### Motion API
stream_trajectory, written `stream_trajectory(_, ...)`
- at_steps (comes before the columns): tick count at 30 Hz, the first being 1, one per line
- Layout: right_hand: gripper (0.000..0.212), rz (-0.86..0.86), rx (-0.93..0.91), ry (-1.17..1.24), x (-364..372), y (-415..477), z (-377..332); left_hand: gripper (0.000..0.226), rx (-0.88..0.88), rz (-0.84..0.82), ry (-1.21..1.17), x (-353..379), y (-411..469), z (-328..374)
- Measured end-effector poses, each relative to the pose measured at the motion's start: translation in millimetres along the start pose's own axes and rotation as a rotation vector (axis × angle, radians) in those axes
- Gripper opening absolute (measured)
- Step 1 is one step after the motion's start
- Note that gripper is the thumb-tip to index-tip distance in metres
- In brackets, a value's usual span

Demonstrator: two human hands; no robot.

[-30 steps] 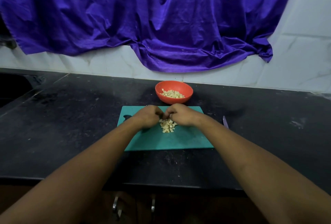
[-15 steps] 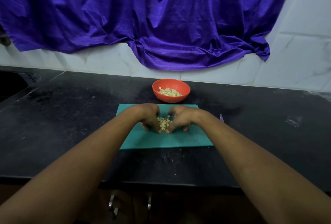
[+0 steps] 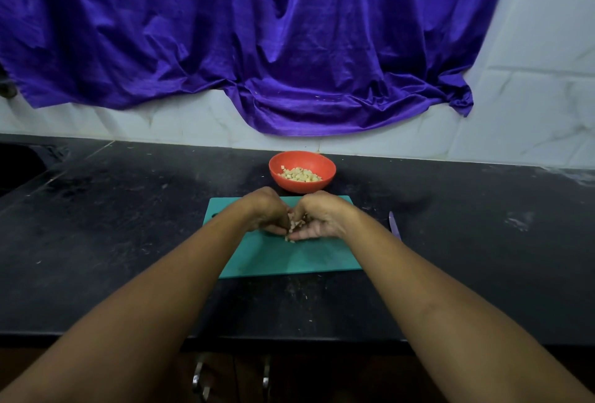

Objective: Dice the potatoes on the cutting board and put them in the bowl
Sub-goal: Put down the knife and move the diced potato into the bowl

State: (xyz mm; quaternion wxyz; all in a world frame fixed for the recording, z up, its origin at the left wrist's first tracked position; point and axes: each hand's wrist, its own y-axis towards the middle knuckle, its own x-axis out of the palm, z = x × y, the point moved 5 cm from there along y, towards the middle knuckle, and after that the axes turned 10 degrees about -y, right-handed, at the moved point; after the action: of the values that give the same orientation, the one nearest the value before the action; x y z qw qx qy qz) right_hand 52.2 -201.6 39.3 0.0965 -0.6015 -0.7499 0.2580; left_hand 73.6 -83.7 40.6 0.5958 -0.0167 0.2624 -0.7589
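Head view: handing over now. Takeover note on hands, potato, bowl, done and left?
Left hand and right hand: both cupped round a pile of potato dice on the cutting board.
Bowl behind the board holds a batch of dice. Knife lies on the counter, right of the board.
Done: no uncut potato visible; one batch in the bowl.
Left: lift this pile into the bowl.

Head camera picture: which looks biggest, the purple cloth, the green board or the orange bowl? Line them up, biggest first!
1. purple cloth, by far the largest
2. green cutting board
3. orange bowl, smallest; it sits farther back, but the gap looks clear anyway
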Motion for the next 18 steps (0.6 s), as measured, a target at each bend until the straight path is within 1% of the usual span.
stream_trajectory(2,0.023,-0.053,0.042,0.295,-1,-2,4,0.021,0.033,0.019,-0.005,-2,-1,6)
stream_trajectory(3,0.024,-0.045,0.047,0.413,-2,-4,6,0.021,0.057,0.025,0.004,-3,-1,10)
stream_trajectory(5,0.028,0.013,0.042,0.564,-6,-5,10,0.020,0.115,0.023,0.029,-3,-3,19)
stream_trajectory(11,0.038,0.072,0.027,0.788,-2,-2,20,0.021,0.205,-0.052,0.097,11,-19,47)
stream_trajectory(15,0.040,0.099,0.020,0.914,0,-5,21,0.034,0.241,-0.059,0.143,18,-25,57)
stream_trajectory(18,0.041,0.107,0.002,1.007,2,-5,22,0.037,0.281,-0.089,0.173,21,-30,62)
